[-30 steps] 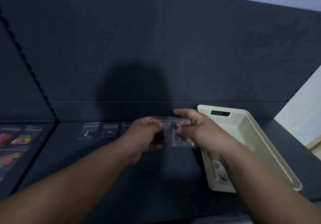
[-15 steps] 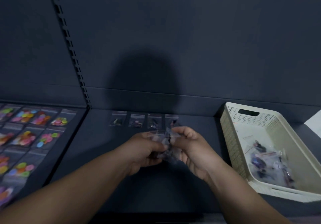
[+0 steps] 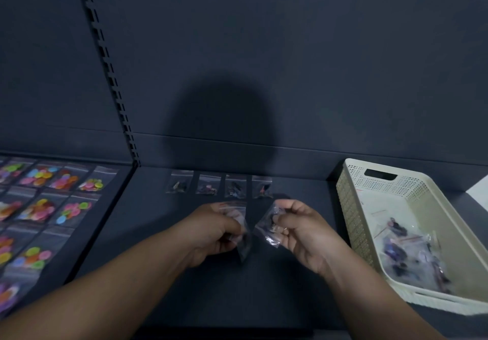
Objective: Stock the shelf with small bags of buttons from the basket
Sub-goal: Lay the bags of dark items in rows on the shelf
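Head view shows your left grip [image 3: 216,230] curled round one small clear bag [image 3: 241,244] and your right grip [image 3: 303,231] pinching a second bag [image 3: 268,227], both just above the dark shelf [image 3: 237,287]. Four placed bags [image 3: 220,185] lie in a row at 12 o'clock. The cream basket [image 3: 351,207] sits at 3 o'clock, its loose bags [image 3: 404,255] too blurred to read. Bright button packets [image 3: 39,207] at 9 o'clock are cut off.

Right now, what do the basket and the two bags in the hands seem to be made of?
The basket looks like moulded plastic, cream and matt: its walls are a grid of small holes. The left bag, in the left hand, and the right bag, in the right hand, seem thin clear plastic film, glossy: dark contents show through, and it creases.
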Demonstrator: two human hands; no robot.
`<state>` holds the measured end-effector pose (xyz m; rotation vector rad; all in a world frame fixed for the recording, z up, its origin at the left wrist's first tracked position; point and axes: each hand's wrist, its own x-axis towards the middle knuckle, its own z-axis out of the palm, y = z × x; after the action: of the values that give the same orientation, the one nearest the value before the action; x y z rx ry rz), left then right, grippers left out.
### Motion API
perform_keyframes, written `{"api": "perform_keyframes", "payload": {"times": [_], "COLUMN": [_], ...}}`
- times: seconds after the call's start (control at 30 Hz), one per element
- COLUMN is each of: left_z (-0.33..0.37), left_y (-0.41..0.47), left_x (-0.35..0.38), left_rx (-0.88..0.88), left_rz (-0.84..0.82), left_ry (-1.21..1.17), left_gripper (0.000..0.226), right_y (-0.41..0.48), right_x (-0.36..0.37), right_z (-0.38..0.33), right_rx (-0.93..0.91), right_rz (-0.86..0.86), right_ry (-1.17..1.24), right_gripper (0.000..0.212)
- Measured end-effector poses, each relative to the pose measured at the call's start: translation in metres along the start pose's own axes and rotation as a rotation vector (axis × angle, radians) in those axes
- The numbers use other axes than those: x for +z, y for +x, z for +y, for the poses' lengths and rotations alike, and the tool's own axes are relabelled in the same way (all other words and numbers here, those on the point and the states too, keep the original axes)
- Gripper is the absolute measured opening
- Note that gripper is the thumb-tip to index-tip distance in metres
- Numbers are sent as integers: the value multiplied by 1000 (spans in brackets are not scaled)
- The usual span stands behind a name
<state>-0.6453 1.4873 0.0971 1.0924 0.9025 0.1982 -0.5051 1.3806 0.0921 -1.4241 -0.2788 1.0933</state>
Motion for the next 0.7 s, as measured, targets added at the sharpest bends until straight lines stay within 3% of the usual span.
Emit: {"api": "perform_keyframes", "payload": {"times": [0.17,0.3,0.43,0.57,0.7], "left_z": [2,0,1,1,2], "left_y": [4,8,12,15,18], "left_x": [4,9,13,15,15], "left_rx": [-9,-19,-15,-13,-15], "left_rz": [4,2,4,6,12], "left_ry": [2,-1,4,18,20], "left_gripper": [33,35,31,29,31], "right_y": [13,17,11,5,11], "right_x": [-23,-40,-48,-42,-39], "right_z": [-5,10,26,38,34], "right_rx": [-489,-542,-736,-523,-364], "right_rz": [242,219,336,155,131], "right_ry": [-475,-801,-1084,-1422,-1579], "right_gripper": [34,46,30,54,65]}}
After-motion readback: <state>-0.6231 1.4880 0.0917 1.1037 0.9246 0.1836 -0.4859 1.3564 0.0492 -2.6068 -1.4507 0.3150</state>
